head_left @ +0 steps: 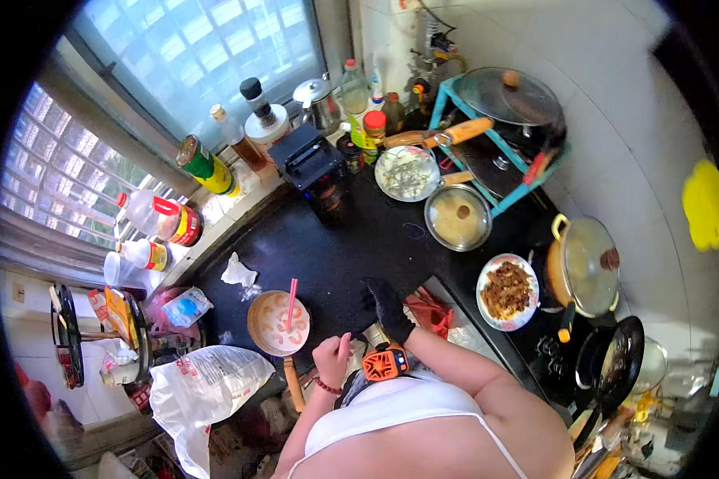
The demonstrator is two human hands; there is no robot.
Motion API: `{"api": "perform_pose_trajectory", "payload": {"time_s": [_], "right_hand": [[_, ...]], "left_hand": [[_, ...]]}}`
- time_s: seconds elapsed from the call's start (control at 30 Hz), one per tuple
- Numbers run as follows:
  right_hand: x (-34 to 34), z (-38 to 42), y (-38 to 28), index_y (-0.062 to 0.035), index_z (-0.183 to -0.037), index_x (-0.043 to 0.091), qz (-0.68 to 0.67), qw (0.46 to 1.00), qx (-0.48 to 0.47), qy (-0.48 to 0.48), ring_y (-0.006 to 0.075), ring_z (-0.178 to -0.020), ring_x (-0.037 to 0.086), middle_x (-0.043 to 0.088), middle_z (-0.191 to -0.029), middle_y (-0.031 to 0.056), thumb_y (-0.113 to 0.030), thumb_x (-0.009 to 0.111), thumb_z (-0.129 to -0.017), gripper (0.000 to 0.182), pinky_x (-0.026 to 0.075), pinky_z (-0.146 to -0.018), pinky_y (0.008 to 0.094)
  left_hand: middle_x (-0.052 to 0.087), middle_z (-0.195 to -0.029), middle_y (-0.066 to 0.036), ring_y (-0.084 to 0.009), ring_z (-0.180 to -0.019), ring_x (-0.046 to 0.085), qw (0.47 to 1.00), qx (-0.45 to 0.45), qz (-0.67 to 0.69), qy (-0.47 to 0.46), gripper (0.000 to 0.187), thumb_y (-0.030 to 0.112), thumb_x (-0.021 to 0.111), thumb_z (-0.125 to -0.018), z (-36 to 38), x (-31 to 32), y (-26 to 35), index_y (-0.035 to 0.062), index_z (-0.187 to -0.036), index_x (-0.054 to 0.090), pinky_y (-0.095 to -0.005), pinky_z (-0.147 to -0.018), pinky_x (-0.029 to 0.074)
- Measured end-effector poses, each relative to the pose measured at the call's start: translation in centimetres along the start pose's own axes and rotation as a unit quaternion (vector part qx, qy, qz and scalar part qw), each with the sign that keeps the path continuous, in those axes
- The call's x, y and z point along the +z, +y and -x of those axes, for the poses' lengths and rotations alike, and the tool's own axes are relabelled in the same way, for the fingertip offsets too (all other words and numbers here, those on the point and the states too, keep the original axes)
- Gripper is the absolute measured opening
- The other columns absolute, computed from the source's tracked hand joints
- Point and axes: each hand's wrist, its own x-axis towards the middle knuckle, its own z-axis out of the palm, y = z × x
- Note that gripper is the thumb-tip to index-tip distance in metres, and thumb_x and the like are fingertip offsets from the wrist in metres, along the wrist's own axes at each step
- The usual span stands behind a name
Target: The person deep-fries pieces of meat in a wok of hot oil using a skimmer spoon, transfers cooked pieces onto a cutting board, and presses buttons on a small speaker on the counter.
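My left hand (332, 358), bare with a red bead bracelet, is curled into a fist just right of a bowl of raw shrimp (276, 326). A pink stick (291, 300) stands in that bowl. Nothing shows inside the fist. My right hand (388, 308) wears a black glove and lies on the black counter (351, 239) with its fingers stretched out, beside a red plastic bag (431, 310). An orange device (384, 362) is strapped at that wrist. A small metallic object (372, 332) sits between the two hands, partly hidden.
A plate of browned food (506, 291), a lidded pot (585, 267) and a black wok (615, 359) stand right. A steel bowl (458, 216), a plate of sliced vegetables (407, 172) and a blue rack (499, 136) are behind. Bottles (204, 166) line the windowsill. A white bag (208, 383) hangs left.
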Motion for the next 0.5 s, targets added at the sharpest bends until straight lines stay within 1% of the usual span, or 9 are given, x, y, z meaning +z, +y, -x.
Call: {"api": "perform_pose_trajectory", "payload": {"time_s": [0.03, 0.07, 0.17, 0.2, 0.27, 0.33, 0.43, 0.47, 0.5], "right_hand": [[-1.3, 0.5, -1.1, -0.004, -0.112, 0.061, -0.171, 0.97, 0.166, -0.044, 0.0174, -0.088, 0.058, 0.063, -0.1, 0.0072, -0.02, 0.042, -0.096, 0.03, 0.046, -0.079, 0.0317], [-2.6, 1.5, -2.2, -0.004, -0.111, 0.062, -0.334, 0.882, 0.321, -0.088, 0.0162, -0.087, 0.058, 0.064, -0.098, 0.006, -0.018, 0.041, -0.096, 0.029, 0.046, -0.078, 0.0306], [-7.1, 5.1, -7.8, -0.0039, -0.108, 0.064, -0.317, 0.921, 0.224, -0.016, 0.0144, -0.087, 0.058, 0.063, -0.102, 0.0047, -0.013, 0.039, -0.095, 0.029, 0.047, -0.079, 0.0298], [-7.6, 7.1, -7.5, -0.0047, -0.113, 0.061, -0.239, 0.964, 0.114, 0.022, 0.0124, -0.082, 0.058, 0.063, -0.101, 0.0033, -0.014, 0.039, -0.096, 0.029, 0.047, -0.076, 0.0289], [-9.6, 10.5, -10.4, -0.0051, -0.117, 0.058, -0.389, 0.909, 0.134, 0.072, 0.0103, -0.077, 0.057, 0.062, -0.097, 0.0025, -0.015, 0.039, -0.096, 0.03, 0.047, -0.071, 0.0272], [-14.4, 13.5, -16.6, -0.0061, -0.117, 0.055, -0.439, 0.885, 0.146, 0.055, 0.0141, -0.082, 0.058, 0.061, -0.099, 0.0043, -0.026, 0.042, -0.098, 0.03, 0.048, -0.073, 0.0267], [-18.2, 18.4, -14.2, -0.0064, -0.114, 0.055, -0.732, 0.657, 0.178, 0.016, 0.0158, -0.073, 0.059, 0.062, -0.09, 0.0041, -0.031, 0.044, -0.098, 0.032, 0.049, -0.063, 0.0278], [-19.2, 19.5, -15.7, -0.0073, -0.108, 0.057, -0.677, 0.692, 0.221, 0.122, 0.017, -0.068, 0.059, 0.063, -0.082, 0.0037, -0.035, 0.047, -0.096, 0.032, 0.049, -0.058, 0.0282], [-20.5, 21.2, -15.2, -0.0064, -0.102, 0.06, -0.717, 0.666, 0.184, 0.093, 0.0166, -0.068, 0.058, 0.063, -0.082, 0.0057, -0.034, 0.048, -0.096, 0.031, 0.049, -0.063, 0.0289]], "left_hand": [[0.055, -0.052, -0.007, -0.0203, -0.045, 0.054, 0.998, -0.036, 0.042, -0.007, 0.029, 0.015, 0.07, -0.081, 1.3, -0.1, 0.8, 0.0031, -0.056, 0.059, -0.0291, -0.045, 0.042], [0.058, -0.057, -0.007, -0.0228, -0.052, 0.057, 0.999, 0.013, 0.016, -0.042, 0.026, 0.019, 0.07, -0.08, 2.2, -0.6, 1.2, 0.0043, -0.061, 0.06, -0.031, -0.051, 0.045], [0.061, -0.074, -0.008, -0.0254, -0.069, 0.06, 0.964, 0.244, -0.043, -0.1, 0.021, 0.024, 0.072, -0.076, 3.8, -1.4, 6.4, 0.0055, -0.076, 0.063, -0.0339, -0.062, 0.048], [0.06, -0.082, -0.009, -0.0264, -0.077, 0.059, 0.945, 0.288, -0.056, -0.144, 0.027, 0.026, 0.074, -0.073, 4.6, -2.1, 9.6, 0.0059, -0.085, 0.061, -0.0352, -0.067, 0.048], [0.056, -0.1, -0.013, -0.0303, -0.093, 0.056, 0.905, 0.348, -0.082, -0.232, 0.052, 0.036, 0.078, -0.066, 8.2, -1.4, 12.8, 0.0057, -0.103, 0.055, -0.0358, -0.077, 0.048], [0.056, -0.095, -0.011, -0.0288, -0.088, 0.057, 0.887, 0.384, -0.105, -0.234, 0.044, 0.03, 0.074, -0.071, 12.1, -0.8, 15.0, 0.0052, -0.102, 0.055, -0.0361, -0.074, 0.048], [0.055, -0.086, -0.007, -0.0242, -0.083, 0.056, 0.828, 0.473, -0.149, -0.262, 0.023, 0.019, 0.067, -0.076, 17.0, 0.7, 16.6, 0.006, -0.093, 0.058, -0.0343, -0.069, 0.049], [0.054, -0.082, -0.004, -0.0215, -0.08, 0.056, 0.797, 0.53, -0.136, -0.256, 0.014, 0.016, 0.064, -0.077, 18.5, 1.4, 17.2, 0.0077, -0.087, 0.059, -0.0326, -0.067, 0.049], [0.054, -0.082, -0.004, -0.0211, -0.08, 0.056, 0.773, 0.548, -0.118, -0.298, 0.012, 0.016, 0.063, -0.078, 19.8, 2.0, 17.9, 0.0083, -0.086, 0.06, -0.0325, -0.066, 0.049]]}}
